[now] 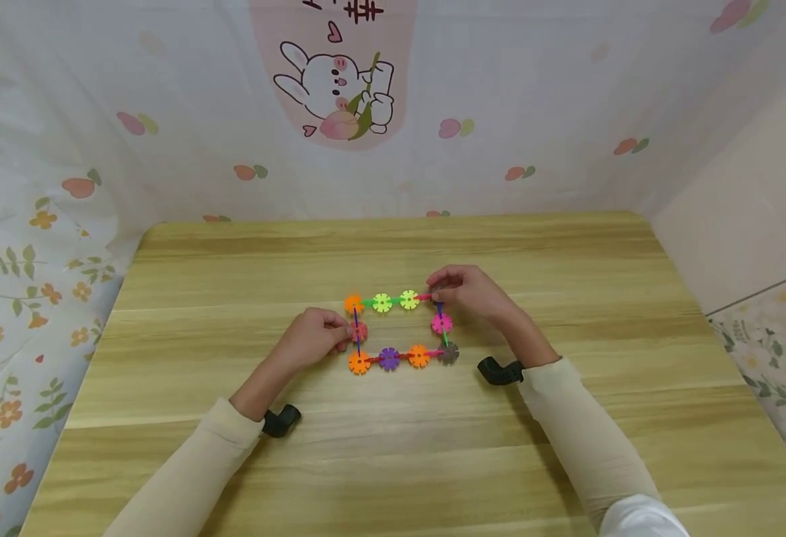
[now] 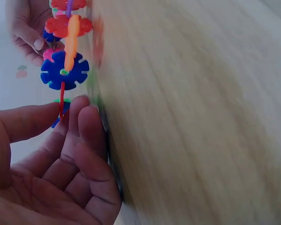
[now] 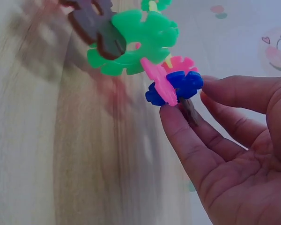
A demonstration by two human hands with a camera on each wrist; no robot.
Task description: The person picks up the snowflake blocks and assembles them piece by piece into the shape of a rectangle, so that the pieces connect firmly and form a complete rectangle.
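Small notched plastic snowflake discs are slotted together into a closed rectangle, in the middle of the head view. My left hand pinches a red disc on the left side between thumb and fingers. At the far right corner, my right hand pinches the joint, partly hiding it. The right wrist view shows a blue disc, a pink disc and a brown disc at those fingertips. The near side carries an orange disc, a purple disc and a grey-brown corner disc.
The rectangle is over a wood-grain table. Behind it hangs a white cloth with a rabbit print, and a flowered cloth is at the left. Black wrist mounts stick out from both sleeves, close to the tabletop.
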